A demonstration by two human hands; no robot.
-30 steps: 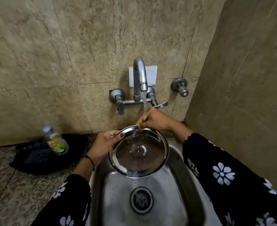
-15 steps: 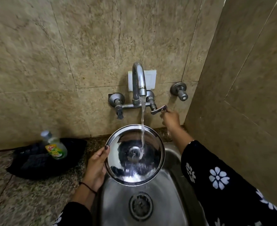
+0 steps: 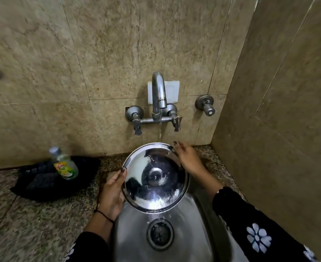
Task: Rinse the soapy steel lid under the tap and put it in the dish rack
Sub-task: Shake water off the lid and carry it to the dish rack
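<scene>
A tan stone-tiled wall fills the background, meeting a side wall at the right in a corner. Below it, a steel sink sits in a speckled granite counter, its round drain near the bottom centre. Held above the basin is the round steel lid, tilted so its shiny face with the central knob turns up toward the camera, far rim raised toward the wall; being circular, it has no long axis. The left hand grips its left rim, thumb on the face. The right hand is at the upper right rim, fingers loosely spread; whether they touch it is unclear. A thin stream falls from the wall-mounted tap toward the lid's far edge. On the counter at left, a dish soap bottle with a yellow-green label, writing unreadable, stands on a black cloth.
</scene>
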